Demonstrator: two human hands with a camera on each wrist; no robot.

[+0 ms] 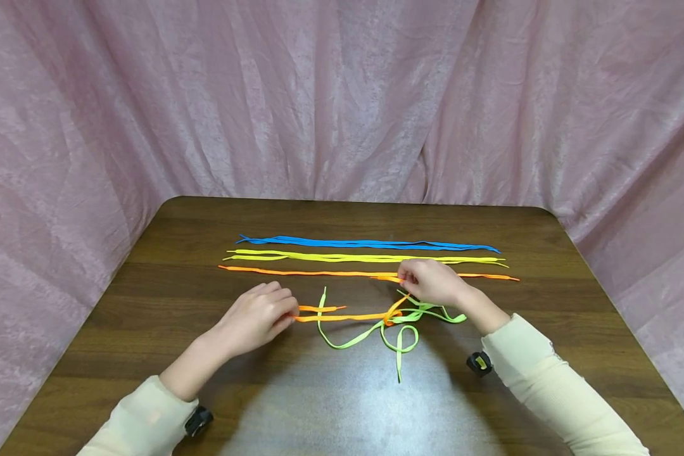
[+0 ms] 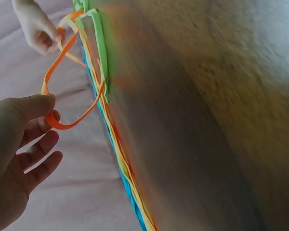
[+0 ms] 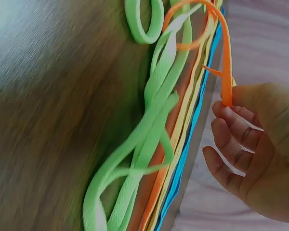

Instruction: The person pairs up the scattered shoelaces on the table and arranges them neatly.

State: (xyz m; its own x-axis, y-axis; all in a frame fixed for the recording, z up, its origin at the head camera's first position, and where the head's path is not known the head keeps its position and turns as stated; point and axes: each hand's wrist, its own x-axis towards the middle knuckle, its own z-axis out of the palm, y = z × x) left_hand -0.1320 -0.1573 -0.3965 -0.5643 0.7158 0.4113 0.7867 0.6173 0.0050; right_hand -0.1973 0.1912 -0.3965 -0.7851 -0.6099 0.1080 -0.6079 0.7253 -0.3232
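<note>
Curtains (image 1: 365,101) hang pink around a brown table (image 1: 148,316); take twelve o'clock as its far edge. Blue laces (image 1: 348,243), yellow laces (image 1: 342,258) and one flat orange lace (image 1: 319,273) lie in rows running nine to three. Nearer the person, green laces (image 1: 415,315) sprawl in loose loops, and the held orange lace (image 1: 348,317) bends around them; whether it is knotted there I can't tell. I'd say the moment hinges on that crossing: the left hand (image 1: 262,313) is at nine o'clock from it, the right hand (image 1: 433,283) nearer, at about one-thirty. The longer stretch runs nine to three up to the crossing; a shorter piece slants off toward one. Both hands pinch the held orange lace. Overhead, knuckles mostly hide those grips; each wrist view shows its own thumb-and-forefinger pinch plainly, the other fingers loose.
</note>
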